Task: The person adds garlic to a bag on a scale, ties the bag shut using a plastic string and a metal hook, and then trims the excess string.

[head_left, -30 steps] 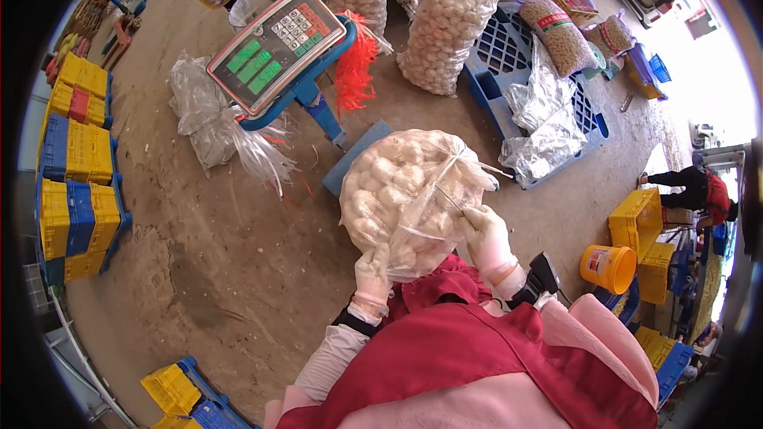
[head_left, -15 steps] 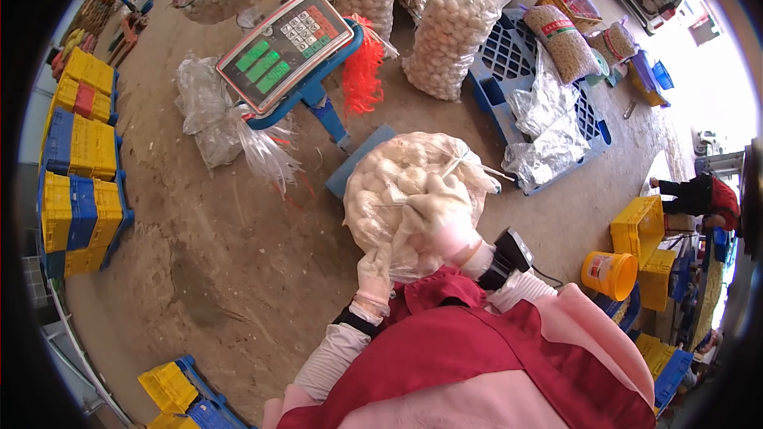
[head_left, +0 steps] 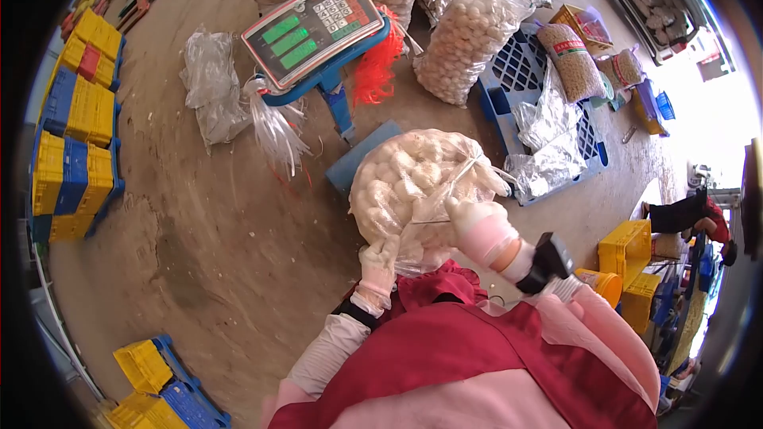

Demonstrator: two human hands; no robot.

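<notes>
Firmly, both hands point(head_left: 477, 226) clutch the bag point(head_left: 397, 179).

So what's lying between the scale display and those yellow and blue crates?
Crumpled clear plastic bags on the dirt floor, seen in the head view.

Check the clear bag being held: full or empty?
Full: the bag bulges with pale round pieces up to its gathered top, gripped by the right hand.

One fisheye camera on the person's head looks forward and steeply down, close above the left hand point(head_left: 378, 258) and right hand point(head_left: 477, 222) at the bag point(head_left: 397, 179), with the scale point(head_left: 314, 29) and floor point(head_left: 214, 222) farther ahead; the bright upper right corner seems washed out.
</notes>
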